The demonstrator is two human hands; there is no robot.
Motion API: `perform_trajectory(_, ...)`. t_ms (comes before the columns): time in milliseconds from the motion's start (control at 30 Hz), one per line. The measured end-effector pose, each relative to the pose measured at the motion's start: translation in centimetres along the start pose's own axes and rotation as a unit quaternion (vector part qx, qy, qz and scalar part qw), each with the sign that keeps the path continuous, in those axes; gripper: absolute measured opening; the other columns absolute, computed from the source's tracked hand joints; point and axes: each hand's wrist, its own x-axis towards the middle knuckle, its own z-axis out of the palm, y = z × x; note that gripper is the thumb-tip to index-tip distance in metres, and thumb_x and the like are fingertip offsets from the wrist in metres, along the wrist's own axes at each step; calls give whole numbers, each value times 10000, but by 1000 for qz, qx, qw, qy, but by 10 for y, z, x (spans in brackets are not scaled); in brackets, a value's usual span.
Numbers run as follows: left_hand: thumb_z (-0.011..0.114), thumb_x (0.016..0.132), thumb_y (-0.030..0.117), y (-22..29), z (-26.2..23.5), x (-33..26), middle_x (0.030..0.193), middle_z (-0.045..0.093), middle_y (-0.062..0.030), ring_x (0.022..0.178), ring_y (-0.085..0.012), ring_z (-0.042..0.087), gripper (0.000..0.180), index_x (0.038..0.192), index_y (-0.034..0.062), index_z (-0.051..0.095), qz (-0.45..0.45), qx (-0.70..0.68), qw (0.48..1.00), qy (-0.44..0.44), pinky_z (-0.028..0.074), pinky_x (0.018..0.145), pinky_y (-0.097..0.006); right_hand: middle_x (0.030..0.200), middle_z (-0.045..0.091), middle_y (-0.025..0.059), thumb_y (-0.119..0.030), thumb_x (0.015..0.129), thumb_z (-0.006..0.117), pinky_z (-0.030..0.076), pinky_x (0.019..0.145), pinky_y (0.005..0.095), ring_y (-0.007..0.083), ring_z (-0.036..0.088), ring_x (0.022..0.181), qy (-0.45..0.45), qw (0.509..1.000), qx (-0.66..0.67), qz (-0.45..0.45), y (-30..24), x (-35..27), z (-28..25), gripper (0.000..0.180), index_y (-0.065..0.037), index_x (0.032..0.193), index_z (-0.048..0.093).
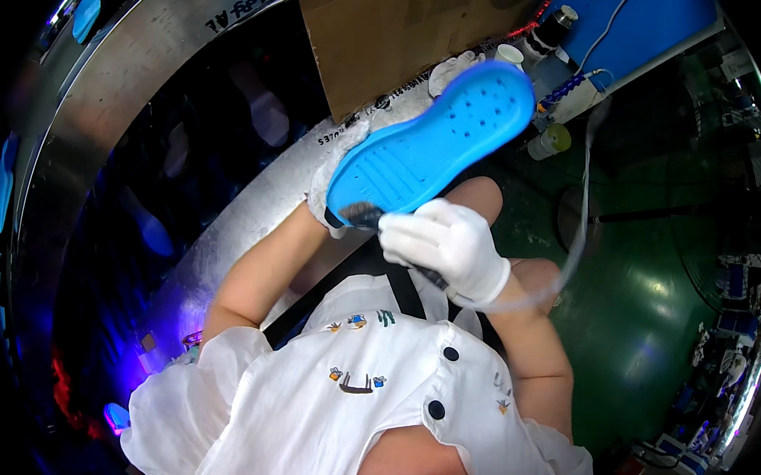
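A bright blue shoe sole is held up tilted, its inner face showing ridges at the heel and small holes toward the toe. My left hand, in a white glove, grips its heel end from the left; most of those fingers are hidden behind the sole. In my white-gloved right hand is a dark-handled brush, its bristles at the sole's lower heel edge. A clear tube loops near my right wrist and seems joined to the handle's lower end.
Several soles lie on the dark surface beyond a curved metal rim. Behind the blue sole are a cardboard sheet, a white cup and a dark bottle. A yellowish jar is to the right, above the green floor.
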Motion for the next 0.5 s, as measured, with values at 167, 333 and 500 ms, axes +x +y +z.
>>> perform_trajectory(167, 451, 975, 475, 18, -9, -3, 1370, 525, -231, 1219, -352, 561, 656, 1408, -18, 442, -123, -57, 987, -84, 451, 1051, -464, 942, 684, 37, -87, 733, 765, 515, 653, 323, 229, 609, 773, 28, 989, 125, 80, 13, 9, -16, 224, -85, 936, 672)
perform_trajectory(333, 509, 944, 471, 25, 8, -2, 1351, 527, -254, 1170, -334, 598, 699, 1402, -52, 432, -51, 142, 988, 28, 502, 993, -434, 928, 686, 27, -82, 722, 789, 525, 654, 323, 237, 623, 794, -45, 993, 86, 66, -6, 7, -5, 244, -76, 939, 679)
perform_trajectory(500, 586, 896, 497, 45, 18, -4, 1307, 570, -243, 1132, -324, 627, 725, 1371, -42, 486, -85, 246, 965, -26, 538, 947, -402, 938, 699, 52, -87, 732, 785, 522, 650, 324, 239, 628, 747, -25, 990, 87, 106, 5, 7, -13, 223, -78, 936, 696)
